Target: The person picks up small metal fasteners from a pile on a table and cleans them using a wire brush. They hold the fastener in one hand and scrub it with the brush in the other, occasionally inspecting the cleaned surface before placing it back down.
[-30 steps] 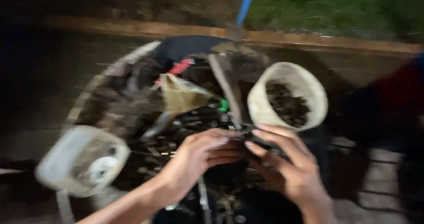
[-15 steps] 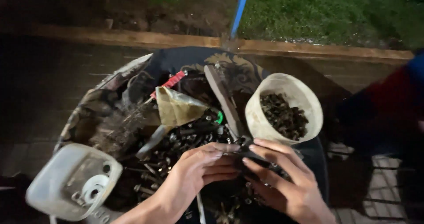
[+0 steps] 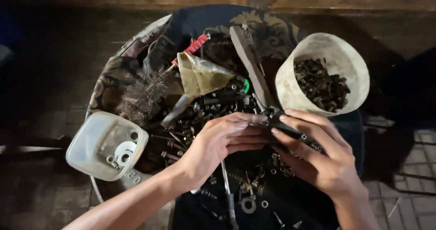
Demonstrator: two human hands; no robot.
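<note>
Two hands, left hand (image 3: 217, 144) and right hand (image 3: 318, 159), jointly grasping a small dark metal part (image 3: 282, 129) at frame centre, hovering above loose bolts (image 3: 209, 107), below round tub (image 3: 323, 73).

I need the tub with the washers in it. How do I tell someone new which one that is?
Start at the round tray heaped with dark bolts and scrap. On its near-left rim, left of the left hand, sits a squarish translucent tub. Unlike the round cup of dark nuts at right, it is nearly empty, holding white washers.
</note>
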